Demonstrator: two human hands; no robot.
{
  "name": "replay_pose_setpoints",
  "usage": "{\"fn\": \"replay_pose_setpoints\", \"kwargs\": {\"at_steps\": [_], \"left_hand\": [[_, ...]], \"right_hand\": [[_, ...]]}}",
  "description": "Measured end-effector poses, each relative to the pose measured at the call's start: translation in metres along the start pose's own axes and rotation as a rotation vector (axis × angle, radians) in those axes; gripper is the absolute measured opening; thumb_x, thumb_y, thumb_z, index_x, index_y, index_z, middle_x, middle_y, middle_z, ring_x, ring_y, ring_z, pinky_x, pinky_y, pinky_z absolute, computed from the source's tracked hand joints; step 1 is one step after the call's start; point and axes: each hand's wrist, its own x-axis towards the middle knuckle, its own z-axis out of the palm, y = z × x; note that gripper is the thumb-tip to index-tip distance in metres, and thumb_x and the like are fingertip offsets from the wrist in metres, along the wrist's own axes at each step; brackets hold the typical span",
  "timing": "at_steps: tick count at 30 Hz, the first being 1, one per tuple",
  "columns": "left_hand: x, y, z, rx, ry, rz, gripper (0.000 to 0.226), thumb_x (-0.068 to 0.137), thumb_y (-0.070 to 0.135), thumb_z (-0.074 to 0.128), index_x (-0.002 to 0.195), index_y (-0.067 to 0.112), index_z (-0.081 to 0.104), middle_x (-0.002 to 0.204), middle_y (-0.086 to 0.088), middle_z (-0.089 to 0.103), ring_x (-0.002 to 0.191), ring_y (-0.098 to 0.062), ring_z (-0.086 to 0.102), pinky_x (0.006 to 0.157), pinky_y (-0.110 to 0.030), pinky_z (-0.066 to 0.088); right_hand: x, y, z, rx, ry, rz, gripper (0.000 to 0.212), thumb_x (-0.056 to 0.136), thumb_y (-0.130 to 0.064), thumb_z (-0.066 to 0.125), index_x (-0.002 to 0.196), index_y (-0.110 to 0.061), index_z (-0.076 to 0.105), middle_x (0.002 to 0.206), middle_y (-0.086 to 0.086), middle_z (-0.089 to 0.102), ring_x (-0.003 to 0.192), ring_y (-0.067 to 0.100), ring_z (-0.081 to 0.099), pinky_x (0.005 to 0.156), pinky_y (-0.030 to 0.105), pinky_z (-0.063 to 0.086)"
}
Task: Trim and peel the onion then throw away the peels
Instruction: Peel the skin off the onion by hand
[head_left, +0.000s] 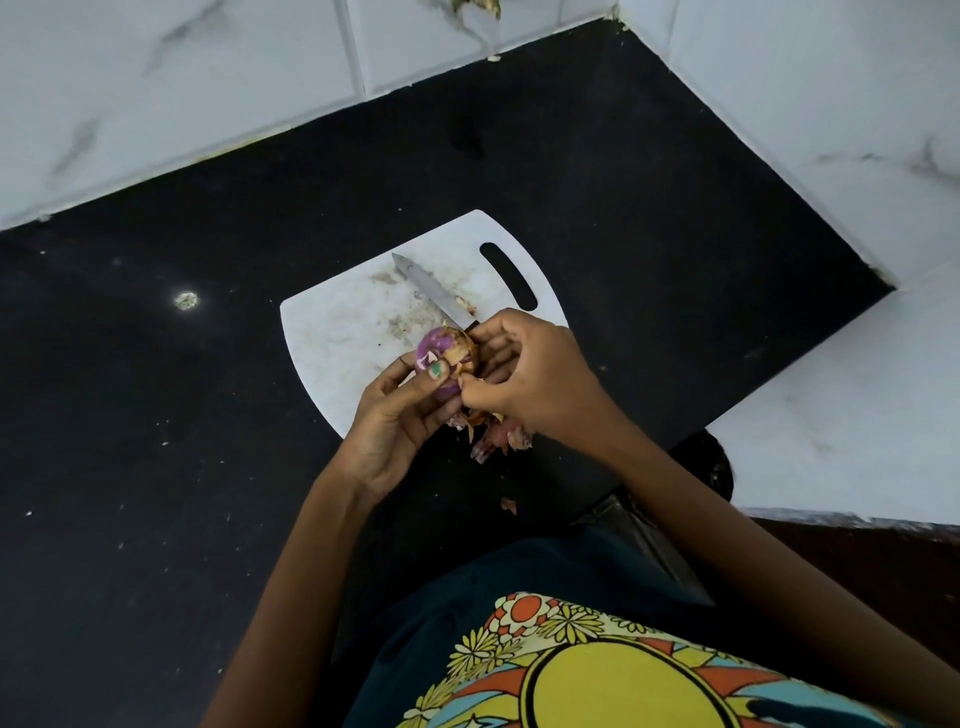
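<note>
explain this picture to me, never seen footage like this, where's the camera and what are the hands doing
There is no machine here. One wide-angle camera sits on a person's head and looks down, so you see their own arms and patterned shirt at the bottom.

The left hand holds a purple onion above the near edge of a white board. The right hand pinches a strip of dry skin at the onion's side, peeling it. Part of the onion is already bare and purple, while brown skin clings to the rest.

Loose peels hang and lie just below the hands. A knife rests on the board beyond the onion, with nobody holding it. The board lies on a black counter set into a corner of white marble-look tiles.
</note>
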Motion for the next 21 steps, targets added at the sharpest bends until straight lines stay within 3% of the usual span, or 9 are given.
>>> {"fn": "replay_pose_setpoints", "kwargs": {"at_steps": [3, 8, 12, 15, 18, 21], "left_hand": [[-0.001, -0.003, 0.001, -0.018, -0.013, -0.004, 0.086, 0.036, 0.032, 0.096, 0.111, 0.006, 0.062, 0.092, -0.005, 0.073, 0.08, -0.013, 0.07, 0.067, -0.023, 0.058], [-0.001, -0.001, -0.003, -0.04, -0.034, -0.023, 0.086, 0.041, 0.035, 0.094, 0.115, 0.006, 0.061, 0.099, -0.006, 0.072, 0.088, -0.015, 0.07, 0.079, -0.026, 0.057], [0.0, 0.001, -0.002, -0.03, -0.037, -0.035, 0.086, 0.042, 0.034, 0.094, 0.116, 0.006, 0.059, 0.094, -0.004, 0.072, 0.082, -0.013, 0.07, 0.076, -0.024, 0.058], [-0.001, 0.002, 0.001, -0.002, -0.038, -0.048, 0.079, 0.041, 0.04, 0.093, 0.107, 0.008, 0.063, 0.089, -0.003, 0.072, 0.076, -0.011, 0.069, 0.07, -0.022, 0.058], [-0.002, 0.002, 0.002, 0.013, -0.038, -0.063, 0.072, 0.038, 0.044, 0.093, 0.096, 0.011, 0.066, 0.082, -0.001, 0.072, 0.07, -0.009, 0.068, 0.064, -0.021, 0.057], [-0.002, 0.0, 0.002, 0.005, -0.042, -0.08, 0.064, 0.037, 0.043, 0.093, 0.089, 0.013, 0.071, 0.079, -0.001, 0.072, 0.067, -0.009, 0.068, 0.063, -0.021, 0.057]], "right_hand": [[0.003, 0.002, -0.002, -0.037, -0.011, -0.017, 0.032, 0.066, -0.012, 0.077, 0.096, -0.007, 0.068, 0.08, -0.001, 0.071, 0.07, 0.008, 0.067, 0.068, 0.025, 0.058], [0.006, 0.008, -0.007, 0.007, 0.071, -0.037, 0.017, 0.074, 0.0, 0.064, 0.088, -0.006, 0.072, 0.079, 0.003, 0.072, 0.072, 0.013, 0.068, 0.07, 0.02, 0.057], [0.003, 0.006, -0.005, 0.085, -0.02, -0.006, 0.032, 0.078, -0.005, 0.066, 0.108, -0.013, 0.066, 0.1, -0.004, 0.066, 0.083, 0.008, 0.065, 0.073, 0.023, 0.057], [0.0, 0.007, -0.006, 0.071, -0.123, -0.118, 0.045, 0.077, -0.005, 0.071, 0.118, -0.015, 0.059, 0.112, -0.01, 0.055, 0.099, 0.002, 0.058, 0.084, 0.02, 0.054], [0.0, 0.011, -0.009, -0.01, -0.09, -0.185, 0.045, 0.07, -0.012, 0.081, 0.111, -0.013, 0.062, 0.108, -0.006, 0.057, 0.092, 0.004, 0.059, 0.08, 0.015, 0.051], [0.002, 0.011, -0.009, -0.04, -0.035, -0.202, 0.037, 0.064, -0.015, 0.085, 0.095, -0.011, 0.066, 0.099, 0.001, 0.061, 0.079, 0.01, 0.061, 0.07, 0.022, 0.053]]}}
